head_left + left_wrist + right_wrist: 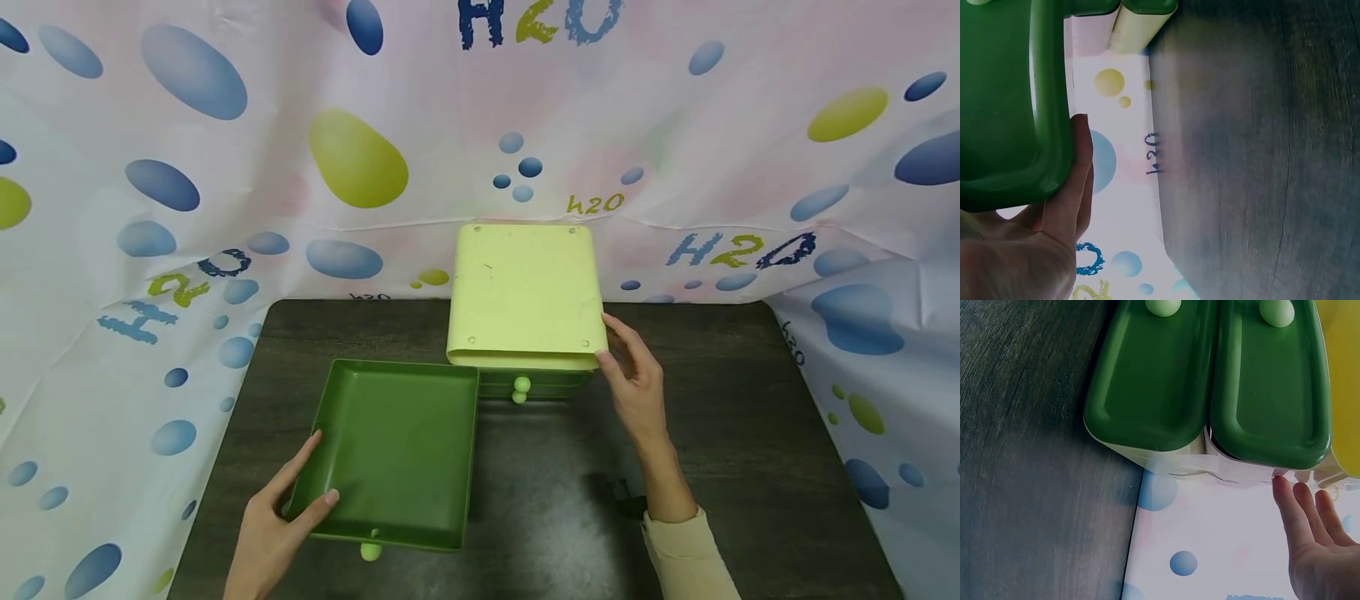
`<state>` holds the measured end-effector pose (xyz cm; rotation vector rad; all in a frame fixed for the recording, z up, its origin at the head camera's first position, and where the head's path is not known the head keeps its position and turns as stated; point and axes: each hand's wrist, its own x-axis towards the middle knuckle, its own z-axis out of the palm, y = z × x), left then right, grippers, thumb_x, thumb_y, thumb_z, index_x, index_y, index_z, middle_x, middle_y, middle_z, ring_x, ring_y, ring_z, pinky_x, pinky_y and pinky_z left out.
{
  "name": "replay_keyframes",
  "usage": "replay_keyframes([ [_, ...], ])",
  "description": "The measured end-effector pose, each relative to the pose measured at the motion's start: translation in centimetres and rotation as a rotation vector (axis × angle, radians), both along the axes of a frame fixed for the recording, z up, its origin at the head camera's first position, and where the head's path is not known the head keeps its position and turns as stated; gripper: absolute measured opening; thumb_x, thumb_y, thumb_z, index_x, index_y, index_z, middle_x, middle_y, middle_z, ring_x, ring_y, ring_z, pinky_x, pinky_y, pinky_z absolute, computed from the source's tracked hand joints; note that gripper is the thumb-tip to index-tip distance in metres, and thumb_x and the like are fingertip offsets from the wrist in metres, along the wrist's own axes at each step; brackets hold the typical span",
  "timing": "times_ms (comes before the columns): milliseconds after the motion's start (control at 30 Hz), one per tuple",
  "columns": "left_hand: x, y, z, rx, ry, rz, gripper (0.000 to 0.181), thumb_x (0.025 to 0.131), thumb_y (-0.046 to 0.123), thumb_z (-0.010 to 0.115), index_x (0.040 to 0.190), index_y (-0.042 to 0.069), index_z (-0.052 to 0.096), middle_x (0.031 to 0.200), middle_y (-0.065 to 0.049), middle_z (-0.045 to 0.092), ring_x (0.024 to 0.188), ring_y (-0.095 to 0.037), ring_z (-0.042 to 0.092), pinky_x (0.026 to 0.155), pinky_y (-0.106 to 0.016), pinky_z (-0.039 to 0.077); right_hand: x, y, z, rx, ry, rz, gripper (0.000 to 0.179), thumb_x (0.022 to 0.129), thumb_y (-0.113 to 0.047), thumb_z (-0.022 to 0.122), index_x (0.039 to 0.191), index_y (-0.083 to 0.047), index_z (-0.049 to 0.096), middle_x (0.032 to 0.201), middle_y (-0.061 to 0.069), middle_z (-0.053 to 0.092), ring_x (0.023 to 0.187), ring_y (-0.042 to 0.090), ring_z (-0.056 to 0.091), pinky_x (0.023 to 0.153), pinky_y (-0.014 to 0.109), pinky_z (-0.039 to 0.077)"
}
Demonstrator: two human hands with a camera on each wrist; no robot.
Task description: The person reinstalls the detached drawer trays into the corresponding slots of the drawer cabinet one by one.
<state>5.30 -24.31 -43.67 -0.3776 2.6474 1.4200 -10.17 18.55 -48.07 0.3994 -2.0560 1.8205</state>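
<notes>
A dark green drawer (397, 450) with a light green knob (371, 551) is held at the front left, its inside bare. My left hand (273, 521) grips its left side, thumb over the rim and fingers along the outside. Behind it to the right stands a pale yellow drawer cabinet (525, 292). Two green drawer fronts with round knobs, a lower front (1147, 381) and an upper front (1272, 387), show in the right wrist view, beside a yellow open slot (1347, 387). My right hand (637, 387) touches the cabinet's right side with extended fingers, thumb at the front corner.
The dark wood-grain table (750, 433) lies under everything. A white cloth (675, 150) printed with blue and yellow spots hangs behind the cabinet and down both sides. A small dark object (628, 500) shows at my right wrist.
</notes>
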Motion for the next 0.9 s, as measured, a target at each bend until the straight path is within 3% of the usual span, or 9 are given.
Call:
replay_keyframes([
  [133, 0.1, 0.6, 0.2, 0.023, -0.001, -0.001, 0.071, 0.094, 0.027, 0.072, 0.155, 0.033, 0.036, 0.156, -0.01, 0.037, 0.129, -0.038, 0.049, 0.078, -0.024, 0.054, 0.0, 0.1, -0.1, -0.005, 0.004, 0.012, 0.046, 0.1, 0.002, 0.056, 0.145, -0.005, 0.051, 0.143, 0.016, 0.052, 0.127, 0.026, 0.055, 0.087, 0.022, 0.053],
  [200, 0.2, 1.0, 0.3, 0.045, 0.001, -0.006, 0.073, 0.093, 0.026, 0.073, 0.155, 0.032, 0.036, 0.156, -0.009, 0.037, 0.127, -0.032, 0.052, 0.078, -0.025, 0.054, 0.0, 0.1, 0.0, -0.005, -0.002, 0.014, 0.046, 0.1, 0.001, 0.056, 0.145, -0.006, 0.051, 0.143, 0.015, 0.052, 0.127, 0.026, 0.055, 0.087, 0.022, 0.053],
  [367, 0.5, 2.3, 0.6, 0.111, -0.008, -0.009, 0.077, 0.089, 0.023, 0.078, 0.155, 0.033, 0.037, 0.154, -0.009, 0.038, 0.123, -0.034, 0.055, 0.076, -0.029, 0.056, 0.0, 0.1, 0.0, -0.006, -0.008, 0.013, 0.046, 0.1, 0.001, 0.056, 0.145, -0.006, 0.051, 0.143, 0.015, 0.052, 0.127, 0.029, 0.055, 0.086, 0.022, 0.053],
  [400, 0.5, 2.6, 0.7, 0.113, -0.01, -0.012, 0.078, 0.089, 0.024, 0.078, 0.155, 0.033, 0.037, 0.154, -0.009, 0.038, 0.123, -0.041, 0.054, 0.075, -0.029, 0.056, 0.0, 0.1, 0.0, -0.005, -0.01, 0.012, 0.046, 0.1, 0.001, 0.056, 0.145, -0.007, 0.052, 0.143, 0.015, 0.053, 0.127, 0.031, 0.055, 0.086, 0.022, 0.053],
  [533, 0.6, 3.7, 0.5, 0.09, 0.01, -0.036, 0.08, 0.087, 0.024, 0.08, 0.154, 0.035, 0.038, 0.152, -0.003, 0.041, 0.122, -0.021, 0.056, 0.077, -0.03, 0.055, 0.0, 0.1, 0.1, -0.003, -0.021, 0.002, 0.047, 0.099, 0.003, 0.057, 0.145, -0.007, 0.052, 0.142, 0.014, 0.053, 0.126, 0.032, 0.055, 0.086, 0.022, 0.053],
  [667, 0.8, 4.6, 0.0, 0.128, 0.027, -0.043, 0.08, 0.085, 0.022, 0.081, 0.153, 0.035, 0.04, 0.15, 0.001, 0.042, 0.115, 0.0, 0.053, 0.078, -0.031, 0.055, 0.1, 0.0, 0.0, 0.002, -0.009, -0.006, 0.048, 0.098, 0.007, 0.056, 0.144, -0.004, 0.052, 0.142, 0.015, 0.053, 0.126, 0.023, 0.056, 0.085, 0.02, 0.053],
  [900, 0.8, 5.7, -0.6, 0.173, 0.048, -0.052, 0.079, 0.085, 0.019, 0.081, 0.152, 0.036, 0.041, 0.149, 0.004, 0.043, 0.118, -0.003, 0.052, 0.081, -0.032, 0.054, 0.1, -0.1, -0.1, -0.009, 0.039, 0.0, 0.049, 0.096, 0.014, 0.055, 0.143, 0.001, 0.051, 0.141, 0.019, 0.053, 0.124, 0.021, 0.058, 0.083, 0.019, 0.053],
])
